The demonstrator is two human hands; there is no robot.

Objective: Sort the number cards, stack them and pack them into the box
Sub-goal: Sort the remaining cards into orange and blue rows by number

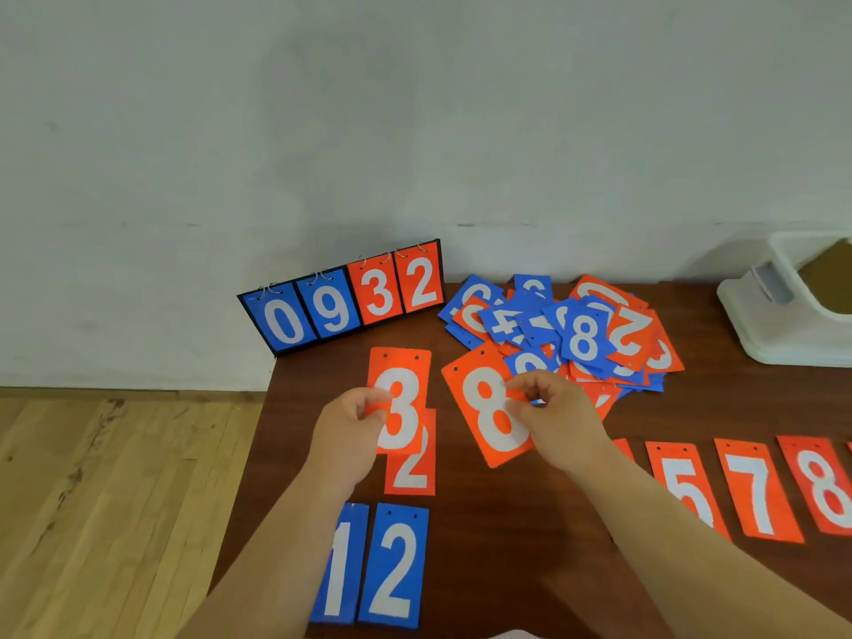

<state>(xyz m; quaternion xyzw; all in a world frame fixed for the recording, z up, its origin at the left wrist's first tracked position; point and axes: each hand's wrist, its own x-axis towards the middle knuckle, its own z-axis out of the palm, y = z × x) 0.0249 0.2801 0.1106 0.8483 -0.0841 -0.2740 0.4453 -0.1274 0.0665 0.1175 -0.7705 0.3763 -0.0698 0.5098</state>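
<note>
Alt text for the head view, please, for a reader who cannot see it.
A person's left hand holds an orange 3 card and the right hand pinches an orange 8 card, beside a mixed pile of blue and orange cards on a brown table. Behind stands a flip scoreboard reading 0932.

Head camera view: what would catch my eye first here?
A jumbled pile of blue and orange number cards lies at the far side of the table, beside a flip scoreboard reading 0932. In front, the left hand holds an orange 3 card and the right hand pinches an orange 8 card.
</note>
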